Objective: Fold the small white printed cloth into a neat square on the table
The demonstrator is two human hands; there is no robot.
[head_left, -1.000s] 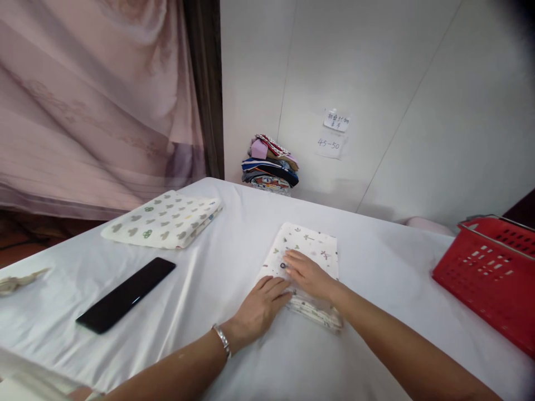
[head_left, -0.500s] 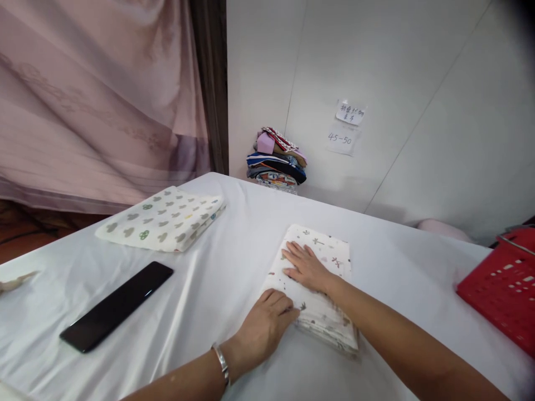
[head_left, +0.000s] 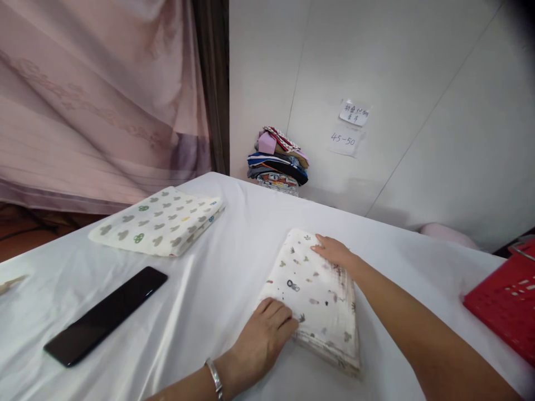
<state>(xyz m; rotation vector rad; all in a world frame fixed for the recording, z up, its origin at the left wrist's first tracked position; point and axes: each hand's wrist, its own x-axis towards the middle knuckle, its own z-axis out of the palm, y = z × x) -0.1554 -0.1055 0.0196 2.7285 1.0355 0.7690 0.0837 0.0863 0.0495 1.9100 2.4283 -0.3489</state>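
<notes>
A person's 2 bare hands rest on a folded white cloth (head_left: 311, 289) with small printed motifs, lying on a white-covered table (head_left: 234, 273) at 5 o'clock from the middle of the view. The left hand (head_left: 265, 331), with a silver bracelet (head_left: 214, 379) at its wrist, is at the cloth's 8 o'clock edge. Its fingers are bent and close together; whether they pinch the fabric cannot be told. The right hand (head_left: 334, 250) lies at the cloth's 1 o'clock corner, partly open, with fingertips reaching over the top; any grip there is hidden.

At 9 o'clock on the table lies a second folded cloth (head_left: 161, 220), white with grey and green mushroom-like shapes. Nearer the viewer, at 8 o'clock, is a flat black phone-like object (head_left: 106, 317). A red basket (head_left: 504, 301) is cut off by the frame at 4 o'clock. Beyond the table, near 12 o'clock, is a stack of folded fabrics (head_left: 278, 161). At 2 o'clock, 2 handwritten papers (head_left: 345, 139) hang on the pale wall (head_left: 401, 67), the lower reading "45-50". A pink curtain (head_left: 96, 100) fills 10 o'clock.
</notes>
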